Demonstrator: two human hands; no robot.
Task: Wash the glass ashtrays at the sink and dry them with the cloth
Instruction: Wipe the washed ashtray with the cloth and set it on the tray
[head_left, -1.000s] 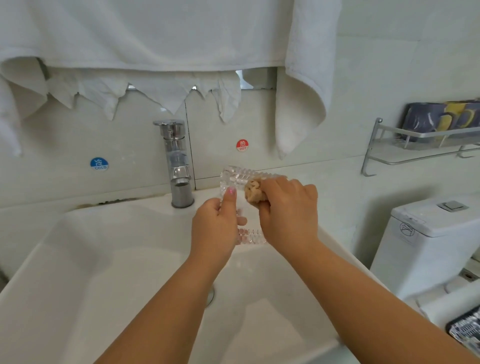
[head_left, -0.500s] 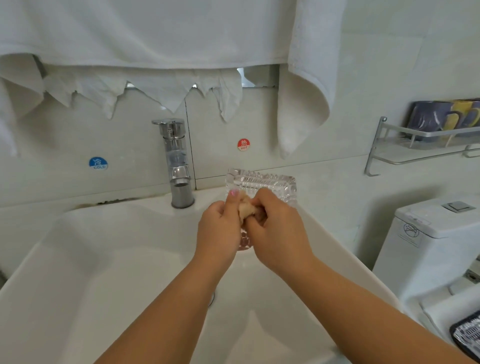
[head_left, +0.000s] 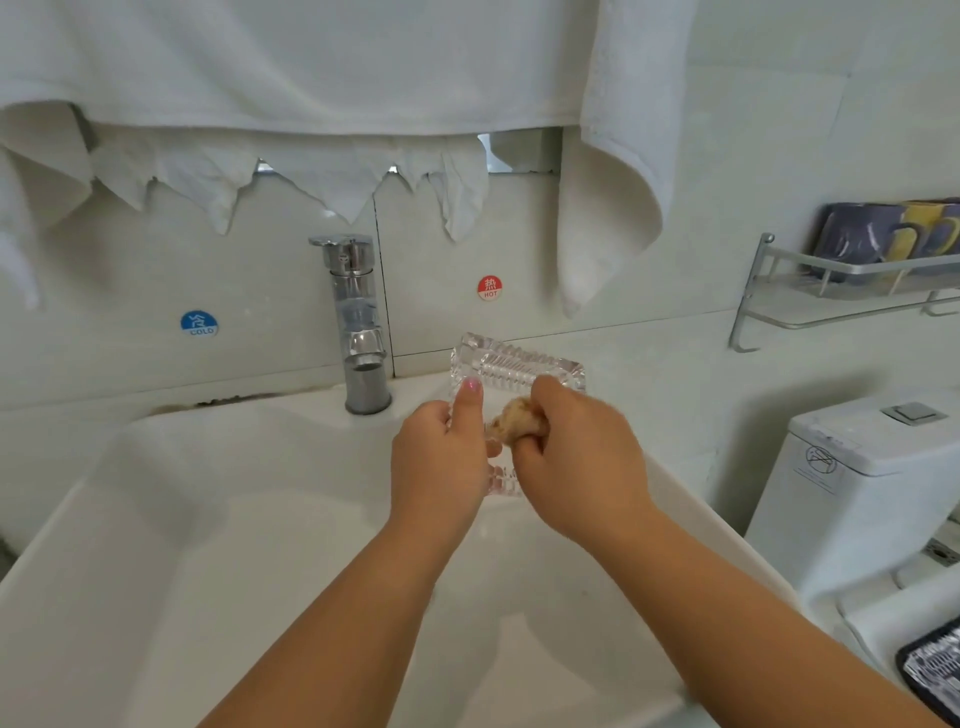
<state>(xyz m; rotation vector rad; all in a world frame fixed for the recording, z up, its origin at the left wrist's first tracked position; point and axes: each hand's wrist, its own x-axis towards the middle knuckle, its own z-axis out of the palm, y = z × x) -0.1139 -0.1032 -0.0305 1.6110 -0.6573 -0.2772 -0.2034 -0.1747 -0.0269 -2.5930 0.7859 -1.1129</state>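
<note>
Ashtray: gripped upright by left hand, above sink.
Cloth: pinched in right hand, pressed against ashtray.

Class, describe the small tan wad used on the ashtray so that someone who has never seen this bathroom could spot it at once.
Start at the white sink and find the two hands raised over its back edge, right of the chrome tap. The left hand grips a ribbed glass ashtray; the right hand pinches the tan wad against it. It is the only brownish, soft-looking thing among white and glass.
</note>
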